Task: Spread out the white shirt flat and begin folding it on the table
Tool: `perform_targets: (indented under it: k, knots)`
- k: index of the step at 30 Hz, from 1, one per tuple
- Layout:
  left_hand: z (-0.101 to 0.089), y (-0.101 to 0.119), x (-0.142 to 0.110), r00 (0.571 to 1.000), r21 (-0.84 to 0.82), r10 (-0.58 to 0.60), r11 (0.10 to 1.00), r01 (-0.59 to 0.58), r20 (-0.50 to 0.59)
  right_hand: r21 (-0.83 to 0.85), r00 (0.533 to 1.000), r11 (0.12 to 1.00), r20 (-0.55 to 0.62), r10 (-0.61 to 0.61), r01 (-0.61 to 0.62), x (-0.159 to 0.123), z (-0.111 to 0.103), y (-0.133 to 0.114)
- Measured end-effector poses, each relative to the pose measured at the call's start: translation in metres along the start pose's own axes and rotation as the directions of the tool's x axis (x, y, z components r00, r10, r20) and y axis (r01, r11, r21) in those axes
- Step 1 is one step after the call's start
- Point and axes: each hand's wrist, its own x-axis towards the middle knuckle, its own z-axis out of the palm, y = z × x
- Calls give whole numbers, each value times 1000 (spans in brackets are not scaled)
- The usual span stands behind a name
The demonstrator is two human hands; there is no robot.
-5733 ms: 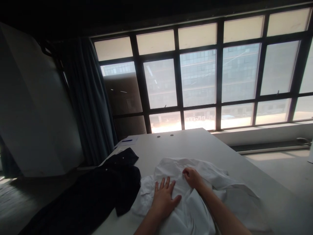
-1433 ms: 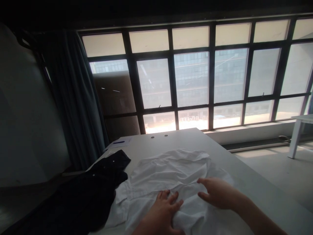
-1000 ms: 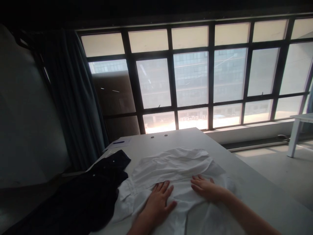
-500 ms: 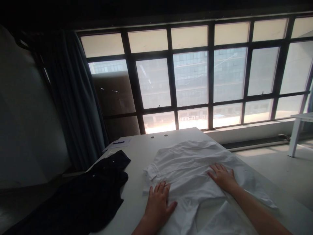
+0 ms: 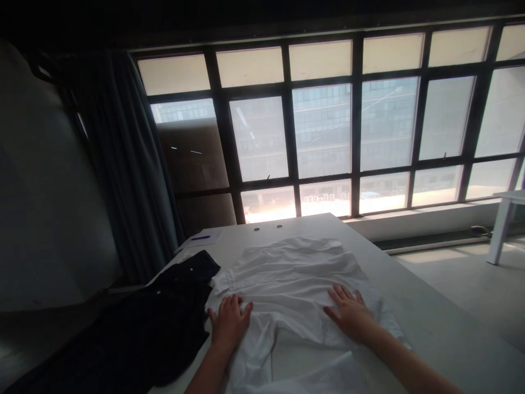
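Bare table (image 5: 435,323) right of the white shirt (image 5: 291,276); dark garment (image 5: 159,323) close on its left.

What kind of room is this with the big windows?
Probably an office or workroom high in a city building. A wall of tall windows faces another glass building, and a long white table holds a white shirt and a pen on paper.

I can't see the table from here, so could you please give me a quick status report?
Left hand and right hand flat, open, on white shirt. Shirt spread, wrinkled, on table. Dark garment touching its left edge.
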Motion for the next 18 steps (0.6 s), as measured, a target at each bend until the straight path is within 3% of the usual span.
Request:
perform_targets:
  k: [5, 10, 13, 18]
  knots:
    - [-4, 22, -10, 986, 11, 107, 994, -106, -125, -54, 994, 993, 4, 108, -108, 18, -1, 37]
    - [-11, 39, -21, 970, -30, 235, 971, -237, -63, -172, 926, 928, -250, 283, -330, 20, -11, 67]
    - [-5, 38, -21, 981, 35, 163, 986, -160, -107, -157, 898, 939, -376, 230, -306, 15, -19, 58]
    - [7, 25, -16, 997, 106, 66, 992, -62, -30, -85, 952, 994, -303, 34, -63, 3, -22, 7]
